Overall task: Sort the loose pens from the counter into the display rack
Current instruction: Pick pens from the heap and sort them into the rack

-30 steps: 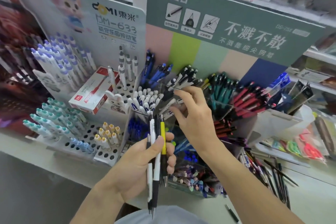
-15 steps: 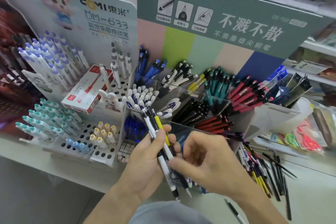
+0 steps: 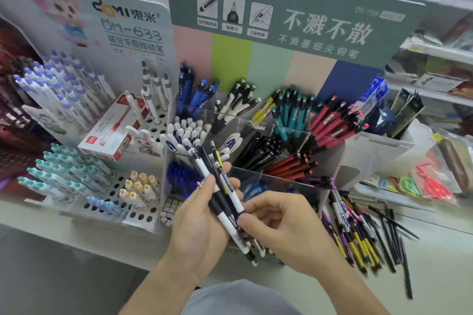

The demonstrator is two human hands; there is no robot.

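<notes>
Pens (image 3: 225, 202) are what I'm working with, and in the head view I see a small bunch of them fanned in my left hand (image 3: 197, 222), low and centre in the frame, just in front of the display rack (image 3: 286, 179). The left fingers and thumb are curled round the middle of the barrels. My right hand (image 3: 281, 225) comes in from the lower right, its thumb and forefinger pinching the lower part of one white-and-black pen in the bunch; the other fingers are loosely curled.

I judge these light, stiff and smooth-sided plastic, so apt to slide against each other. I'd take one near its rubber grip section and draw it out along its length, not sideways.

The long axes of the bunch run from upper left to lower right, clicker ends up toward the rack, tips down toward me.

More loose pens (image 3: 358, 235) lie on the counter (image 3: 435, 276) at the lower right, just beside the rack, mostly lying up and down the frame.
</notes>
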